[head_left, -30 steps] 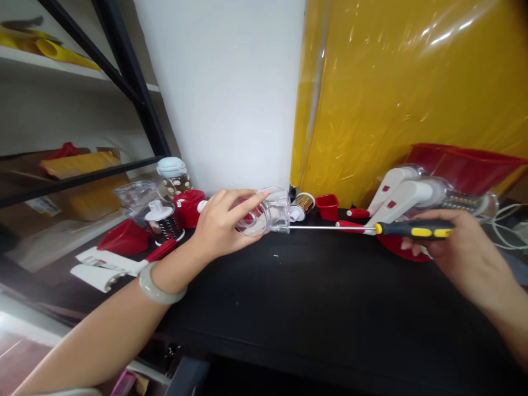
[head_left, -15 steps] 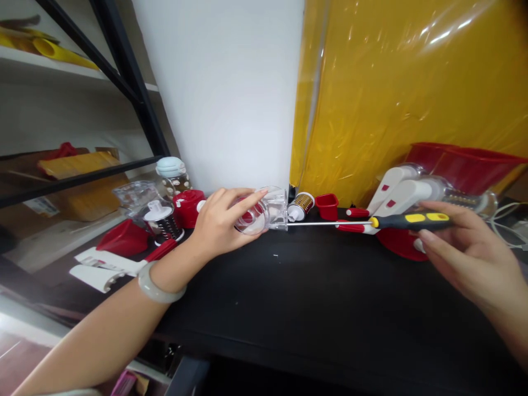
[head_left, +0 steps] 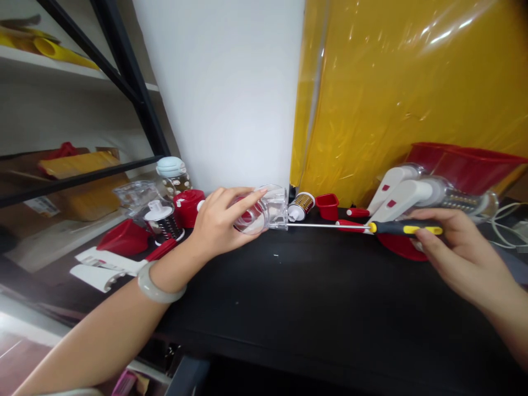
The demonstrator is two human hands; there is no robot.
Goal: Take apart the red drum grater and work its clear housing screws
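Observation:
My left hand is wrapped round a clear plastic housing that lies on its side, with red showing through it. In my right hand is a screwdriver with a black and yellow handle, pinched between thumb and fingers. Its long shank runs left, level, to the housing's right end; where the tip sits inside cannot be made out. Just behind the shank lie a gold-coloured grater drum and a small red cup.
To the left are a red base, a dark grater drum, white plastic parts and a bottle. Assembled white-and-red graters stand at the right by a yellow-wrapped panel. Everything rests on a black table.
My right hand has shifted slightly on the screwdriver, and the handle has turned a little, its yellow patches now facing differently. My left hand and the housing stay in place.

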